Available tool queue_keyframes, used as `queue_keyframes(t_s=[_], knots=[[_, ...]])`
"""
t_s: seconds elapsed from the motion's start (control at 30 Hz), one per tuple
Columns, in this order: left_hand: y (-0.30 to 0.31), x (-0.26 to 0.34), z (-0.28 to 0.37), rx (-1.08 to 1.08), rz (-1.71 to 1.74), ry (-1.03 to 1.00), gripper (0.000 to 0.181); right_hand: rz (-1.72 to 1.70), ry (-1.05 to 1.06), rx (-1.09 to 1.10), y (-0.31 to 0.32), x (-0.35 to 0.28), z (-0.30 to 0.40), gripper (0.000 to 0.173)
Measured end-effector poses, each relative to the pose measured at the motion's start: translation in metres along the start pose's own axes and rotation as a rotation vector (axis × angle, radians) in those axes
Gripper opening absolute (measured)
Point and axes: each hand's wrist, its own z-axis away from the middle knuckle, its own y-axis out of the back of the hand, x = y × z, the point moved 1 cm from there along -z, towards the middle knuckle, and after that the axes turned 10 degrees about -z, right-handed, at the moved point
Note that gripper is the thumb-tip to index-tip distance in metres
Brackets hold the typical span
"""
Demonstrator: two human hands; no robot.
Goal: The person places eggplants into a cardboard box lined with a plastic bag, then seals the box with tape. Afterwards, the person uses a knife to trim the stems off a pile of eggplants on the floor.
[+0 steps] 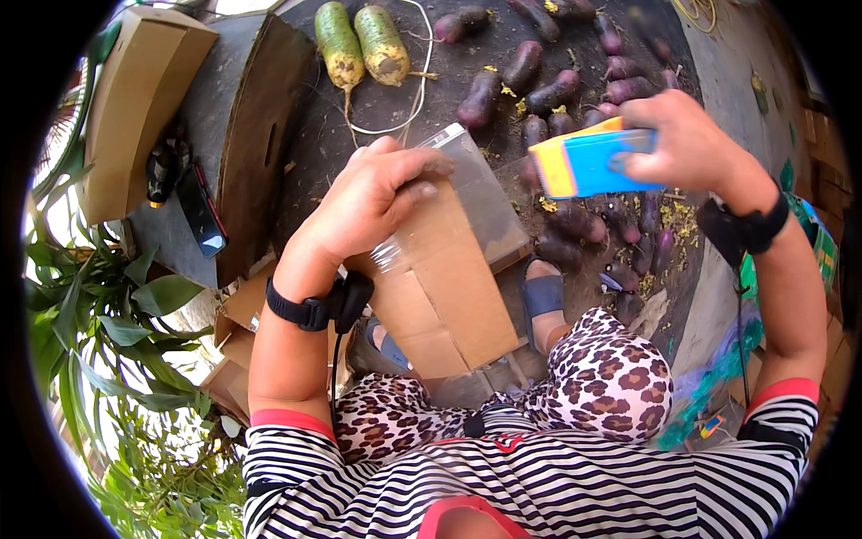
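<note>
My left hand (390,188) grips the top end of a cardboard box (451,276) that stands between my knees; a shiny strip of clear tape lies on the box by the wrist. In my right hand (673,145) is a blue and yellow tape dispenser (592,162) with a toothed edge at its left end, held in the air over the vegetables. A clear plastic-covered panel (478,195) sits just behind the cardboard box. Many dark purple root vegetables (579,222) lie on the ground beyond and to the right.
Two large green radishes (363,47) lie at the top beside a white cord loop (431,47). At left, a dark box (249,135) bears a phone (202,212) and a black bottle (161,168), with a tall cardboard box (145,101) behind. Leafy plants (121,330) stand at lower left.
</note>
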Motion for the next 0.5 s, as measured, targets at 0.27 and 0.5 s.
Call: queue_keyframes(t_s=[0.27, 0.5], knots=[[-0.004, 0.006, -0.006, 0.055, 0.046, 0.033, 0.030, 0.109, -0.199, -0.213, -0.076, -0.093, -0.064, 0.027], [-0.010, 0.004, -0.006, 0.041, 0.025, 0.045, 0.033, 0.157, -0.056, -0.292, -0.170, -0.078, -0.046, 0.029]])
